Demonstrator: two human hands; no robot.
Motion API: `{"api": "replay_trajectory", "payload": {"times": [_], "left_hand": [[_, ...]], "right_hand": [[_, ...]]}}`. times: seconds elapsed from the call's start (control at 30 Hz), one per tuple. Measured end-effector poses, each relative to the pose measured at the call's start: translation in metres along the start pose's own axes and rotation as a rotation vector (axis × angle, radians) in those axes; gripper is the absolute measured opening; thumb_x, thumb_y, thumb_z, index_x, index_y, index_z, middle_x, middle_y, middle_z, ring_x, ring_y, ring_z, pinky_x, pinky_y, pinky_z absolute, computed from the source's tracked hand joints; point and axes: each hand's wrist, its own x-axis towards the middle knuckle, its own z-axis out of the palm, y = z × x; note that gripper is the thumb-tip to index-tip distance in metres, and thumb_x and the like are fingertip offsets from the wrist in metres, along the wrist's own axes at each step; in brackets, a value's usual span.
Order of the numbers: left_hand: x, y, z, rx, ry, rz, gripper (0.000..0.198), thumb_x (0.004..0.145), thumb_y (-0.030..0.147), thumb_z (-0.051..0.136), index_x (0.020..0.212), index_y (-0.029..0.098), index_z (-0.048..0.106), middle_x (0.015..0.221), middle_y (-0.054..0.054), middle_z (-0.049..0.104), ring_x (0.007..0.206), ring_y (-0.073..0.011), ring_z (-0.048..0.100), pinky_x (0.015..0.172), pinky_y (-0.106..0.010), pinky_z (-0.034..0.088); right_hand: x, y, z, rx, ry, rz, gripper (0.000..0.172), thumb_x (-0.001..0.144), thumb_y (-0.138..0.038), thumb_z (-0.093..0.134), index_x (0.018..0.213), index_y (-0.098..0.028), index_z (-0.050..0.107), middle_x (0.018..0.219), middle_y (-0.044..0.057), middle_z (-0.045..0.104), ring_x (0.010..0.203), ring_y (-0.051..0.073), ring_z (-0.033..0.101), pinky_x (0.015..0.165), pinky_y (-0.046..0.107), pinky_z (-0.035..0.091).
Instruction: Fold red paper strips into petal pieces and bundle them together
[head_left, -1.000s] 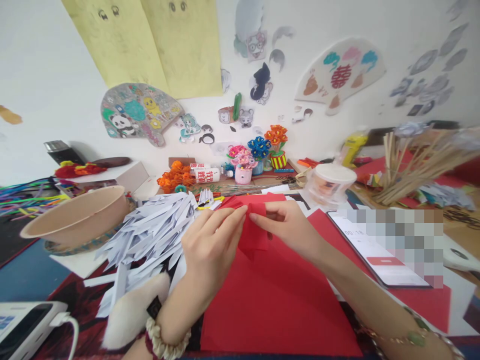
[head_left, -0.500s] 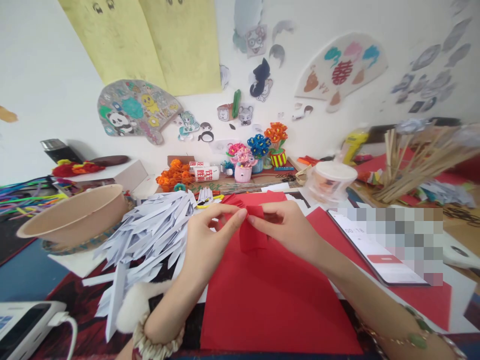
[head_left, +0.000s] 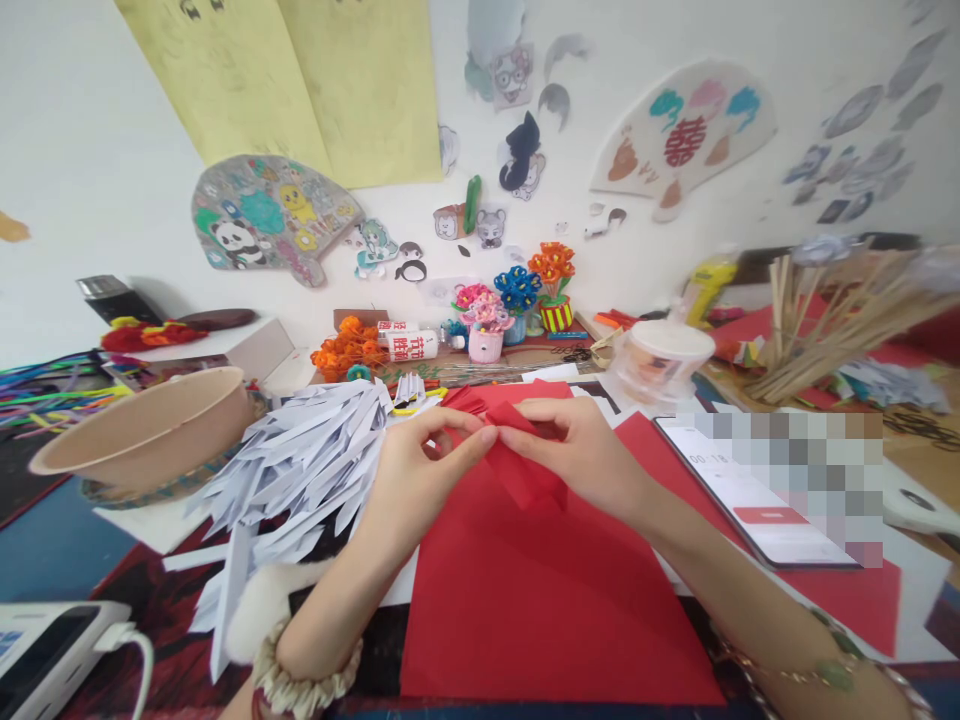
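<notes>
Paper is being worked at the middle of the table (head_left: 150, 610): a small red piece (head_left: 534, 470) is being pinched between the left hand (head_left: 416, 475) and the right hand (head_left: 589, 455). Both hands are closed on its upper edge, and their fingertips are touching each other. The piece is being held up off the surface, above the far edge of a large red sheet (head_left: 555, 600) that is lying flat and reaching to the near edge. Its long axis is being held on a slant, from the meeting fingertips down and to the right, with the free lower corner pointing toward the near right corner. White paper strips (head_left: 300, 460) are lying heaped just beside the left hand, toward the left edge, with a bowl (head_left: 142, 430) beyond them. A phone (head_left: 750, 495) is lying near the right forearm.
</notes>
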Motion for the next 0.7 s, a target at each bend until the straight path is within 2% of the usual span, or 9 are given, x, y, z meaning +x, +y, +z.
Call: {"api": "replay_trajectory", "payload": {"times": [0.1,0.17,0.27,0.33,0.4,0.5,0.7], "left_hand": [[-0.001,0.000,0.001,-0.020,-0.032,-0.014,0.028,0.077,0.046,0.070,0.076,0.018,0.072,0.079,-0.003,0.069,0.068,-0.0158,0.053,0.062,-0.027,0.039],[-0.001,-0.001,0.002,-0.050,-0.019,-0.021,0.028,0.076,0.047,0.070,0.076,0.018,0.072,0.078,-0.003,0.068,0.068,-0.0162,0.055,0.061,-0.027,0.040],[-0.001,-0.002,0.001,-0.117,0.006,-0.037,0.027,0.074,0.045,0.072,0.074,0.018,0.071,0.076,-0.003,0.068,0.068,-0.0166,0.057,0.062,-0.027,0.042],[-0.001,-0.003,0.001,-0.143,0.014,-0.041,0.026,0.074,0.044,0.073,0.073,0.018,0.071,0.076,-0.004,0.068,0.068,-0.0171,0.058,0.063,-0.028,0.044],[-0.002,-0.002,0.001,-0.155,0.014,-0.047,0.025,0.073,0.043,0.074,0.072,0.018,0.071,0.077,-0.004,0.069,0.069,-0.0172,0.059,0.063,-0.028,0.044],[-0.004,0.001,0.004,-0.209,0.004,-0.090,0.025,0.072,0.042,0.075,0.070,0.018,0.070,0.072,-0.003,0.066,0.064,-0.0145,0.055,0.059,-0.026,0.041],[-0.005,0.004,0.005,-0.314,-0.003,-0.130,0.026,0.068,0.040,0.078,0.066,0.017,0.067,0.062,0.002,0.058,0.057,-0.0096,0.045,0.056,-0.023,0.033]], "right_hand": [[0.000,-0.001,-0.001,0.016,0.002,-0.023,0.040,0.092,-0.039,0.056,0.059,-0.019,0.045,0.061,-0.005,0.036,0.058,0.011,0.032,0.053,0.026,0.025],[0.000,-0.004,-0.001,0.040,0.003,0.016,0.039,0.093,-0.041,0.055,0.061,-0.018,0.051,0.062,-0.004,0.041,0.058,0.011,0.036,0.053,0.026,0.028],[-0.001,-0.010,-0.002,0.155,-0.028,0.131,0.021,0.090,-0.037,0.058,0.087,-0.018,0.068,0.077,0.002,0.062,0.067,0.014,0.052,0.059,0.026,0.040],[-0.001,-0.012,-0.002,0.245,-0.059,0.170,0.022,0.086,-0.033,0.064,0.102,-0.019,0.070,0.092,0.005,0.070,0.078,0.017,0.060,0.065,0.028,0.046],[-0.001,-0.013,-0.002,0.298,-0.072,0.193,0.021,0.083,-0.030,0.067,0.099,-0.019,0.072,0.094,0.005,0.072,0.080,0.018,0.064,0.065,0.028,0.048],[0.000,-0.010,-0.002,0.309,-0.030,0.228,0.015,0.081,-0.031,0.070,0.084,-0.017,0.073,0.083,0.004,0.072,0.072,0.016,0.064,0.060,0.026,0.047],[0.000,-0.006,-0.003,0.384,-0.023,0.279,0.019,0.078,-0.035,0.074,0.078,-0.016,0.071,0.076,0.003,0.070,0.064,0.013,0.061,0.055,0.024,0.045]]}}
